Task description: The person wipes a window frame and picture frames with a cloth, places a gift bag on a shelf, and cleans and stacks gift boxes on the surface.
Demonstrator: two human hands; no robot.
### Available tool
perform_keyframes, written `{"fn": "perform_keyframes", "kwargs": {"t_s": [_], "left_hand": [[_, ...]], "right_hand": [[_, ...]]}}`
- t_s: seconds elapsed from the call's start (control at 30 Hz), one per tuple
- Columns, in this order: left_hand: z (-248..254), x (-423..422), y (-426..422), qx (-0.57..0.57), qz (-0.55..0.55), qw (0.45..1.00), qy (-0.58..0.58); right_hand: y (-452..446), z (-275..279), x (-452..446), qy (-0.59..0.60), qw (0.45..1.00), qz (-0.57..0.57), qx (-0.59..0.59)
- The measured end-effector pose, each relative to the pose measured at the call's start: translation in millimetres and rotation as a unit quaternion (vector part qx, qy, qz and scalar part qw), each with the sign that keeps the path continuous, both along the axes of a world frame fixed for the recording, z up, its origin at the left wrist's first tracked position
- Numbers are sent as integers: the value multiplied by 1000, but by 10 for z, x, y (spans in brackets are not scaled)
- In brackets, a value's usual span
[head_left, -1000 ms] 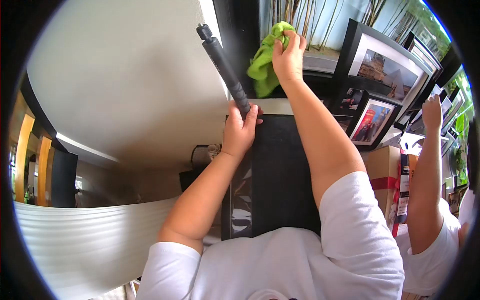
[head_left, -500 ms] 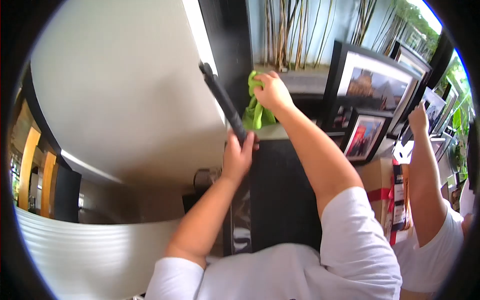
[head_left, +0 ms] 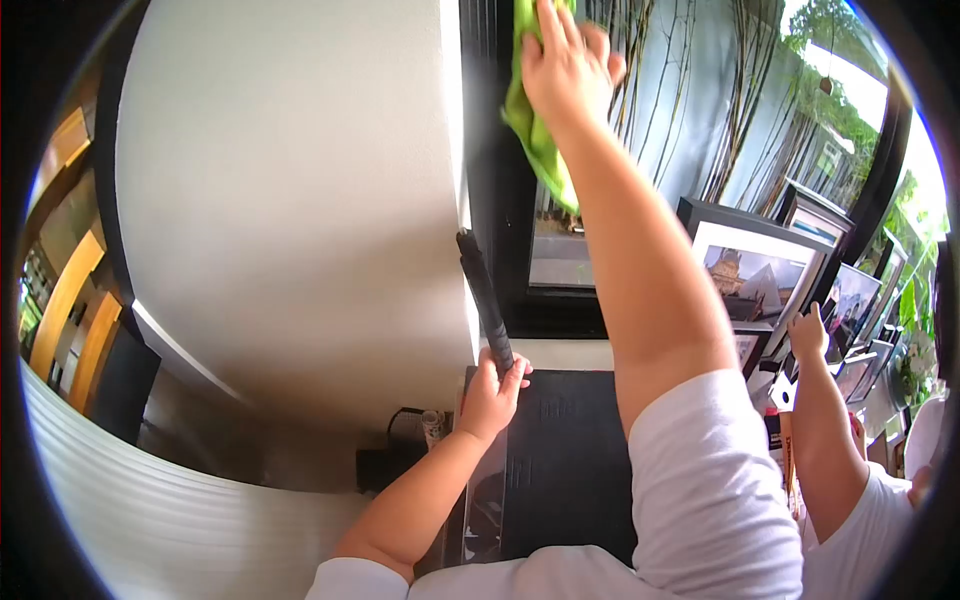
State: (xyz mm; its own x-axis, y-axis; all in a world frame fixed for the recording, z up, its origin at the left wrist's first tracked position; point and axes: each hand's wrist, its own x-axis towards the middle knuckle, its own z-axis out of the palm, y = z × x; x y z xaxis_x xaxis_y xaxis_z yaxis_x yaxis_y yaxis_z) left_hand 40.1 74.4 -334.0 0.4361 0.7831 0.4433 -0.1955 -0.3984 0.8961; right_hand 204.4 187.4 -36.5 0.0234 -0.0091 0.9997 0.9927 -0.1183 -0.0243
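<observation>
My right hand (head_left: 572, 85) is raised high and holds a bright green cloth (head_left: 540, 150) against the black window frame (head_left: 510, 215), fingers stretched upward over it. Part of the cloth hangs below the hand, and its top runs out of view. Lower down, my left hand (head_left: 493, 398) is closed round the lower end of a slim black rod (head_left: 484, 298). The rod points upward beside the edge of the white wall; its exact kind is unclear.
Below the window is a black flat surface (head_left: 570, 450). Framed pictures (head_left: 755, 270) stand to the right. Another person's arm (head_left: 830, 430), or a reflection, shows at far right. A pale ribbed curved surface (head_left: 180, 520) lies lower left, wooden chair parts (head_left: 65, 310) beyond.
My right hand has moved up along the window frame with the cloth, which now spreads out more. My left hand and the rod sit lower in view, and the camera view has tilted upward.
</observation>
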Motion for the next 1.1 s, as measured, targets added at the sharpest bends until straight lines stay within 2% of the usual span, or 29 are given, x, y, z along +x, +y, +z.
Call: {"fn": "perform_keyframes", "kwargs": {"t_s": [0.1,0.23,0.3,0.33,0.4,0.43,0.6,0.63,0.7,0.73,0.8,0.83,0.87,0.9,0.93,0.97,1.0,1.03,1.1], "left_hand": [[3,-1,4,-1,1,1000,9],[47,7,-31,-86,-10,996,-3],[30,6,-12,-61,-5,998,20],[-17,21,3,-51,-1,998,20],[-68,34,12,-35,6,999,23],[-81,38,5,-28,4,999,23],[10,-17,-10,-4,9,999,41],[35,-28,-34,-31,9,998,50],[104,-33,-34,-78,8,995,64],[-24,2,9,-63,-7,998,18],[-17,16,25,-51,-10,998,19],[-28,18,22,-47,-11,999,21],[-10,14,12,-42,-15,999,19],[-9,13,5,-42,-15,999,16],[-9,18,7,-42,-14,999,12],[-11,17,8,-41,-14,999,9],[-15,14,11,-36,-12,999,2],[-19,9,16,-31,-9,999,-4],[-28,3,14,-29,-3,1000,-7]], "right_hand": [[-109,-808,82,17,993,-5,-117],[-392,-1831,79,20,981,62,-182],[-524,-2217,105,23,969,73,-234],[-606,-2361,132,29,957,87,-274],[-645,-2707,257,0,902,52,-428],[-669,-2816,286,-15,865,33,-500],[-628,-2898,247,70,829,94,-547],[-550,-2856,283,92,817,101,-561],[-573,-2192,240,124,714,161,-670],[-652,-1783,183,143,752,182,-617],[-728,-1020,169,186,830,233,-471],[-699,-687,191,115,905,227,-341],[-690,-308,140,116,941,206,-243],[-619,32,134,38,977,161,-134],[-522,362,188,-56,981,183,-35],[-559,680,59,0,984,163,-74],[-532,938,55,4,979,165,-116],[-427,1070,22,-39,984,168,-46],[-375,1094,-281,152,971,165,-85]]}}
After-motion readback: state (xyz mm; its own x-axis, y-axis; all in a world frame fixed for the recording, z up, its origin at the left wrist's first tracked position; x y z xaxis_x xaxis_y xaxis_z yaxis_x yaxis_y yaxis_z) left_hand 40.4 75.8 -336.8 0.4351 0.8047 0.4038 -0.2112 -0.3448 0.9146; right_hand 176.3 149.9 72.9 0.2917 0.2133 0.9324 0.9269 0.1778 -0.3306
